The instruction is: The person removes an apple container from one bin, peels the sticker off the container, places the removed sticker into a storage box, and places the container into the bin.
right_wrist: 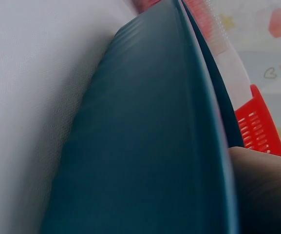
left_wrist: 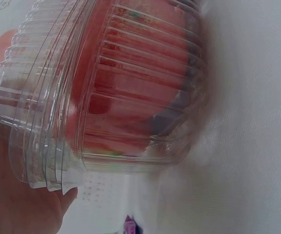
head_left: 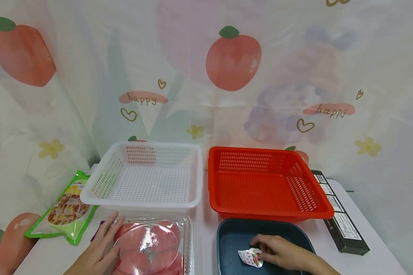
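Observation:
A clear plastic clamshell box stands at the front left, with several large pinkish-red round fruits inside under its lid. My left hand rests along the box's left side, fingers stretched out; the left wrist view shows the hand at the lid's rim. At the front right is a dark blue plastic basin. Inside it my right hand pinches a small white-and-silver printed packet between thumb and fingers. The basin's wall hides most of that hand in the right wrist view.
Behind stand a white perforated basket and a red perforated basket. A green food bag lies at the left. A long black box lies at the right edge. Something purple shows beside the clear box.

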A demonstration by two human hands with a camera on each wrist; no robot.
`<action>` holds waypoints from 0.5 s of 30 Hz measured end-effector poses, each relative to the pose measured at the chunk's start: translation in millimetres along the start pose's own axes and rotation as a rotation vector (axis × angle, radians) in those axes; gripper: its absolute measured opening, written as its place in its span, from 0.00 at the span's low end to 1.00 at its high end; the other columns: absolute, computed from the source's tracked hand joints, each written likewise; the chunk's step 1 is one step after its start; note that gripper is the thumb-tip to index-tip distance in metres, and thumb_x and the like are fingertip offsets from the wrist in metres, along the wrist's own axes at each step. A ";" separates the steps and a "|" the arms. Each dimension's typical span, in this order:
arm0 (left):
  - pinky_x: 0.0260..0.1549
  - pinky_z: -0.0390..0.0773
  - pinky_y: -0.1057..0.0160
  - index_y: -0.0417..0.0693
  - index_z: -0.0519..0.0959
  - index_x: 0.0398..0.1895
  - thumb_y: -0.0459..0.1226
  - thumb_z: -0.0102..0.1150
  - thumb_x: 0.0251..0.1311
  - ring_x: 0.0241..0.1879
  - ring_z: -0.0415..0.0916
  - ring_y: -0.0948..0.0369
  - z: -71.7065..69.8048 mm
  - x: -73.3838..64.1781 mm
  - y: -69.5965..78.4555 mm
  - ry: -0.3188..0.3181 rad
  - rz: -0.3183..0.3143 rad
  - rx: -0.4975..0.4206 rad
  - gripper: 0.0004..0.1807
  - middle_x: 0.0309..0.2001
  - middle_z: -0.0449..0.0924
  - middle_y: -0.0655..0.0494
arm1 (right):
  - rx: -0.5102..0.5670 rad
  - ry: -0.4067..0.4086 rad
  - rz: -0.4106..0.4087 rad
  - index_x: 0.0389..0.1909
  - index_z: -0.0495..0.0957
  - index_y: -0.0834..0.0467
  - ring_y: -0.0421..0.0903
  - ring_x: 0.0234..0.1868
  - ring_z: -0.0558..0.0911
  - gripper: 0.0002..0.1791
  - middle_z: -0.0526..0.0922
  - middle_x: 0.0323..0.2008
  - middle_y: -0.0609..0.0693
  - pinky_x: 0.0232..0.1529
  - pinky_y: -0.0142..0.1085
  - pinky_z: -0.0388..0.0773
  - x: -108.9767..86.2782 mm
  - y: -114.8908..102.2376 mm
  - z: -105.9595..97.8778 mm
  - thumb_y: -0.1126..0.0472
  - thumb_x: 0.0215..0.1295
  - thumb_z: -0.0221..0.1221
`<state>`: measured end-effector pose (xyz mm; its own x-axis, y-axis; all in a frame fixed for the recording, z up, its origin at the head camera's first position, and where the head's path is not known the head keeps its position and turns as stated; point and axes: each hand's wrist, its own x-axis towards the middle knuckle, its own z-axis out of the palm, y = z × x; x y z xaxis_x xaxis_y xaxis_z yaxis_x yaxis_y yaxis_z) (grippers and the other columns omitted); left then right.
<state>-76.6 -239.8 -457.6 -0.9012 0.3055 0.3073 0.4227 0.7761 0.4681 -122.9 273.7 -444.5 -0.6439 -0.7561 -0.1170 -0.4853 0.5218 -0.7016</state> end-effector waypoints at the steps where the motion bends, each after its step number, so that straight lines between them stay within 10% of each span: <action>1: 0.44 0.79 0.57 0.55 0.51 0.77 0.37 0.56 0.64 0.67 0.34 0.89 -0.2 0.1 0.0 0.001 0.003 0.000 0.40 0.74 0.44 0.60 | 0.008 0.002 0.018 0.52 0.74 0.60 0.24 0.28 0.68 0.17 0.73 0.27 0.37 0.27 0.22 0.68 0.0 -0.3 0.0 0.55 0.68 0.57; 15: 0.44 0.79 0.56 0.54 0.50 0.77 0.36 0.55 0.64 0.67 0.35 0.88 -2.1 0.7 1.6 0.008 0.023 -0.003 0.40 0.73 0.47 0.52 | -0.035 0.019 0.066 0.54 0.72 0.62 0.25 0.25 0.67 0.18 0.70 0.25 0.35 0.25 0.21 0.67 -0.4 -2.0 0.2 0.57 0.67 0.58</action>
<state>-76.4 -239.5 -454.9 -0.8906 0.3189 0.3243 0.4434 0.7675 0.4629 -121.5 272.8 -443.2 -0.6859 -0.7123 -0.1488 -0.4616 0.5840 -0.6678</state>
